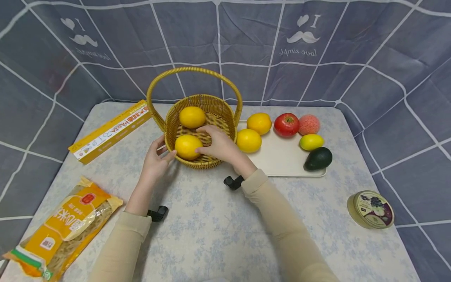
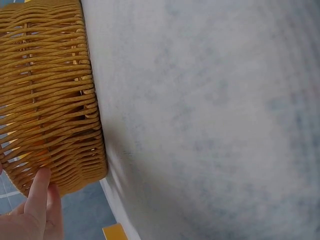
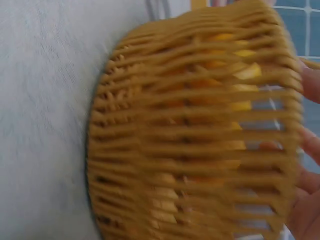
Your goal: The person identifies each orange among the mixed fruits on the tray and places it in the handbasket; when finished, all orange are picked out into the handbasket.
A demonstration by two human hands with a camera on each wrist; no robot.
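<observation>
A yellow wicker basket (image 1: 201,163) with a tall handle stands near the back of the table. Inside it lie two lemons, a rear lemon (image 1: 192,117) and a front lemon (image 1: 188,147). My left hand (image 1: 156,158) holds the basket's left side, its thumb at the rim and its fingers against the outer weave (image 2: 50,115). Reaching over the right rim, my right hand (image 1: 223,145) is inside the basket with thumb and fingers spread apart. Its thumb tip is at the front lemon's right side. In the right wrist view the weave (image 3: 200,140) partly hides the lemons.
Right of the basket, a cream tray (image 1: 282,162) bears two lemons (image 1: 249,141), a red apple (image 1: 287,125), a pink ball-like fruit (image 1: 309,125), a smaller yellow-green lemon (image 1: 311,142) and an avocado (image 1: 318,159). A pasta box (image 1: 112,131), noodle bag (image 1: 65,231) and round tin (image 1: 371,209) lie around.
</observation>
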